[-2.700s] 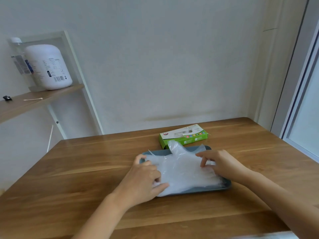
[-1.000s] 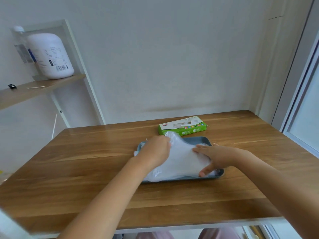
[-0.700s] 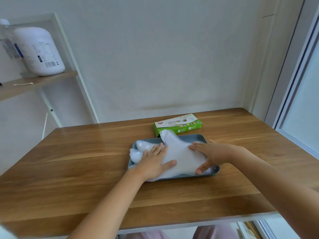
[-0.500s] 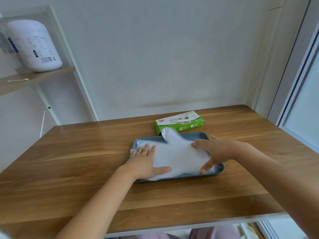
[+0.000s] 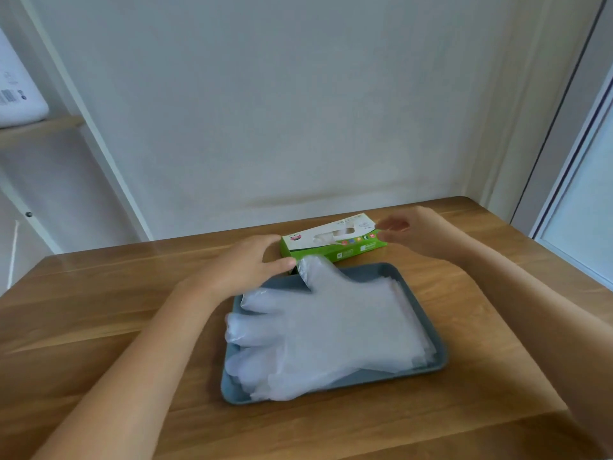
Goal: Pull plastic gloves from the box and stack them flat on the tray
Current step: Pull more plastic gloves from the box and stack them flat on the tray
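Note:
A stack of clear plastic gloves (image 5: pixel 331 330) lies flat on the grey-blue tray (image 5: pixel 368 272), with its fingers hanging over the tray's left rim and its thumb pointing toward the box. The green and white glove box (image 5: pixel 331 242) lies just behind the tray, its slot facing up. My left hand (image 5: pixel 247 265) is at the box's left end, thumb and fingers spread around that corner. My right hand (image 5: pixel 409 230) hovers at the box's right end, fingers loosely bent and blurred, with nothing in it.
The tray and box sit on a wooden table (image 5: pixel 99 313) against a white wall. A white jug (image 5: pixel 16 91) stands on a shelf at the far left. A window frame (image 5: pixel 577 167) borders the table's right side.
Both hands have lifted off the glove stack and moved back to the two ends of the box. The gloves stay flat on the tray.

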A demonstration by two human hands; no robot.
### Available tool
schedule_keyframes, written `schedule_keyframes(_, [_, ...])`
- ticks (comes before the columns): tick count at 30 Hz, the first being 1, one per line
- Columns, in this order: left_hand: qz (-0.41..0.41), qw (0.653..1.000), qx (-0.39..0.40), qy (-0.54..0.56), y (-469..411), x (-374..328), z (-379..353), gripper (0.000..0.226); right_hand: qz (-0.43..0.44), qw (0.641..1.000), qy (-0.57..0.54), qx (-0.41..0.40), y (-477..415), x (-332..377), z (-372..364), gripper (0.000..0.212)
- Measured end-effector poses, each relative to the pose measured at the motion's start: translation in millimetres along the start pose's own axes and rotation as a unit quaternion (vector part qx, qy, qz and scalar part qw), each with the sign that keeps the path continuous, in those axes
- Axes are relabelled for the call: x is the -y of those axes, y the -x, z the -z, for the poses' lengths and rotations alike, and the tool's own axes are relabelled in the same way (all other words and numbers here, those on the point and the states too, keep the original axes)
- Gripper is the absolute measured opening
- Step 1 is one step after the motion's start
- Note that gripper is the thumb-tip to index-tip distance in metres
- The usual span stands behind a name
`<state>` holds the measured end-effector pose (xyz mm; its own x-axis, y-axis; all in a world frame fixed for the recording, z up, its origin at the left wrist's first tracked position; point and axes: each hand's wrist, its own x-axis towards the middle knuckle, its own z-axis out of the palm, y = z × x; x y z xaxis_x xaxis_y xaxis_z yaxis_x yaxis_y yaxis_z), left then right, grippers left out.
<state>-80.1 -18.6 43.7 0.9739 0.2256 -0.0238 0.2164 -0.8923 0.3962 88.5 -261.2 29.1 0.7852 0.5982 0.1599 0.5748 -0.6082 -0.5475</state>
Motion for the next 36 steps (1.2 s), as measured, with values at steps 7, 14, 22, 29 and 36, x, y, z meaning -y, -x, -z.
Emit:
schedule_keyframes(7, [0.008, 0.999, 0.006, 0.041, -76, 13, -32, 0.055, 0.036, 0.999, 0.029, -0.014, -61, 7, -39, 0.022])
schedule_keyframes(14, [0.007, 0.992, 0.066, 0.11, -105, 38, -49, 0.071, 0.044, 0.992, 0.114, 0.031, -91, 15, -69, 0.017])
schedule_keyframes(22, [-0.005, 0.991, 0.068, 0.117, -108, 44, -54, 0.077, 0.069, 0.993, 0.061, 0.068, -87, 6, -77, 0.013])
schedule_keyframes(29, [-0.002, 0.991, 0.067, 0.119, -110, 47, -58, 0.079, 0.068, 0.997, -0.004, 0.03, -83, 3, -73, 0.022])
schedule_keyframes(36, [0.002, 0.99, 0.068, 0.124, -111, 49, -60, 0.081, 0.0, 0.982, -0.096, -0.162, -86, 0, -63, 0.013])
